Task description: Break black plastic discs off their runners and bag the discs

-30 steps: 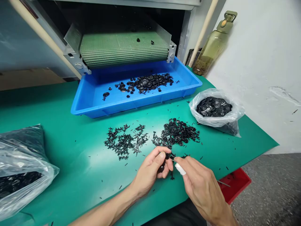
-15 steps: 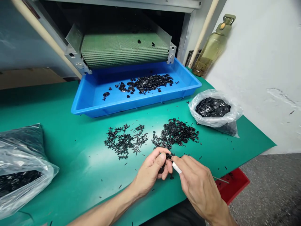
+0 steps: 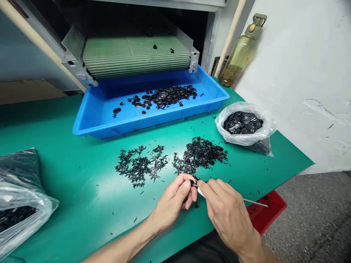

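Near the front of the green table, my left hand (image 3: 175, 195) pinches a small black round plastic part (image 3: 191, 182) between thumb and fingers. My right hand (image 3: 226, 210) is closed around a thin metal tool (image 3: 256, 203) with a white wrapping (image 3: 201, 192) near its front. The tool's tip meets the black part or lies right against it; the exact contact is too small to tell. Its long end sticks out behind my right hand. Just beyond my hands lies a pile of small black round parts (image 3: 204, 153), with a pile of black branching pieces (image 3: 138, 164) to its left.
A blue tray (image 3: 153, 124) with black parts stands below a green conveyor belt (image 3: 134, 54). An open plastic bag (image 3: 219, 122) of black discs is at right, another filled bag (image 3: 22, 175) at left. A bottle (image 3: 238, 54) leans by the wall; a red bin (image 3: 276, 208) sits below.
The view has shifted slightly, so the scene sits further left. My hands stay together at the black part; the right hand's tool has tilted a little and more of its rear end shows.
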Available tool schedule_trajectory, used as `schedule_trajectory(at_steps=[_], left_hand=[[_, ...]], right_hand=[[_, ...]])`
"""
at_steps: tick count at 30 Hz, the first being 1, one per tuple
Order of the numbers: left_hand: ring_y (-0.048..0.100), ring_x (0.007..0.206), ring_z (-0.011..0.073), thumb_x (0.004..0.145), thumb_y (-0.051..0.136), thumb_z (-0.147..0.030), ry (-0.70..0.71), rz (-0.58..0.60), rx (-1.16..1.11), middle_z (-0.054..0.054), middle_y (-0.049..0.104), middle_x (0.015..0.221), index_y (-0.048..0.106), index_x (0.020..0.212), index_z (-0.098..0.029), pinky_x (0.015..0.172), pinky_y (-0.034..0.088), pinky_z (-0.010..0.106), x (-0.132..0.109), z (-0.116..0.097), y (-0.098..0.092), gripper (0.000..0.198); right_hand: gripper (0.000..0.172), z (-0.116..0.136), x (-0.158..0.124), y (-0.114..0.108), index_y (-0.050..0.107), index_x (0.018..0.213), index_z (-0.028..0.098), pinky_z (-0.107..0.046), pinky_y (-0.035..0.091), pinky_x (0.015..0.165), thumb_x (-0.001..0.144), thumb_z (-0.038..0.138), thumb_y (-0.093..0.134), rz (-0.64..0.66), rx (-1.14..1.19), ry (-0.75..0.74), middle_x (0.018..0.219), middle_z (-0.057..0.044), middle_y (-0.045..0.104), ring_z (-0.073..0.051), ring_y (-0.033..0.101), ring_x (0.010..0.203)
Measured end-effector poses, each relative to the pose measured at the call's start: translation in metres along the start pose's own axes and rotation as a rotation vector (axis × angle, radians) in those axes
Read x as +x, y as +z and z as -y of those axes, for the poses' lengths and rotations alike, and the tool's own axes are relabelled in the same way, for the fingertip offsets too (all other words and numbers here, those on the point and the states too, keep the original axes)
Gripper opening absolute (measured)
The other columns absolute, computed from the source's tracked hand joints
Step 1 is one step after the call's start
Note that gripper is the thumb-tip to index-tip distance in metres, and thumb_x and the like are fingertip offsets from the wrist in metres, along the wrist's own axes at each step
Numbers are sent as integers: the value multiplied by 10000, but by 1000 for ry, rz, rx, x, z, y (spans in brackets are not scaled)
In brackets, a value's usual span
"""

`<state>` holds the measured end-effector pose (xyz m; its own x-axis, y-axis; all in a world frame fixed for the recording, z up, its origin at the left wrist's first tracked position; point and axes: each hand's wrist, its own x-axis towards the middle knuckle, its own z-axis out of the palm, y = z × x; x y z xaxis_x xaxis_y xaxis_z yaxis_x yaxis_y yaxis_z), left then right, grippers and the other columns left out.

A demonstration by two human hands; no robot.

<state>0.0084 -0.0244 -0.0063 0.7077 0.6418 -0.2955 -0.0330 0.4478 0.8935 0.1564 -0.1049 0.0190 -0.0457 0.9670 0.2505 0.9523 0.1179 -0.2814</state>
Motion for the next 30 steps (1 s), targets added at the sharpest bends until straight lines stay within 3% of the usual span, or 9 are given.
schedule_trajectory(at_steps=[4,8,11,14,20,23,26,30], left_hand=[[374,524,70,950,467,-485,28,-76,68,-37,546,668,489,876,-180,524,285,238,-1,2,2,314],[351,521,72,954,476,-464,50,-141,59,-43,518,628,496,813,-181,514,269,235,-4,7,5,316],[329,514,71,964,463,-449,18,-160,-29,-43,516,630,522,862,-187,488,231,230,-5,7,5,287],[316,518,65,969,459,-427,-29,-137,-161,-20,551,718,562,946,-189,472,205,224,-1,2,3,260],[329,534,60,932,528,-409,-74,-118,-319,3,554,781,594,810,-168,453,191,214,3,-10,0,278],[300,480,35,911,566,-422,-77,-119,-281,0,566,731,619,800,-153,455,178,220,4,-8,1,295],[330,488,36,855,651,-424,-76,-124,-239,16,597,769,672,977,-161,459,180,223,3,-2,3,291],[317,504,58,787,721,-447,-82,-153,-221,-48,465,577,665,1081,-156,464,181,211,1,3,3,417]], right_hand=[[307,7,0,14,625,988,200,-319,360,660,931,61,358,-24,63,31,755,-33,587,-192,523,705],[346,7,0,27,623,1062,189,-278,438,662,924,73,328,-113,271,214,837,-50,657,-180,607,733],[362,-8,2,24,606,1146,179,-269,476,734,918,98,336,-198,321,342,990,-71,683,-184,641,854],[319,-33,8,14,614,1136,184,-301,469,759,915,140,389,-149,218,420,1012,-72,665,-213,630,898],[273,-59,27,11,637,1051,199,-291,456,741,865,128,451,3,176,439,1012,-57,642,-208,623,884],[241,-50,25,8,644,997,218,-255,461,729,854,126,472,16,326,466,995,-28,658,-183,622,892],[201,-30,21,1,653,924,236,-209,454,635,836,128,507,14,475,506,900,9,673,-144,621,788],[213,-2,19,-2,649,892,230,-196,459,613,841,109,481,-12,541,399,810,10,640,-125,604,713]])
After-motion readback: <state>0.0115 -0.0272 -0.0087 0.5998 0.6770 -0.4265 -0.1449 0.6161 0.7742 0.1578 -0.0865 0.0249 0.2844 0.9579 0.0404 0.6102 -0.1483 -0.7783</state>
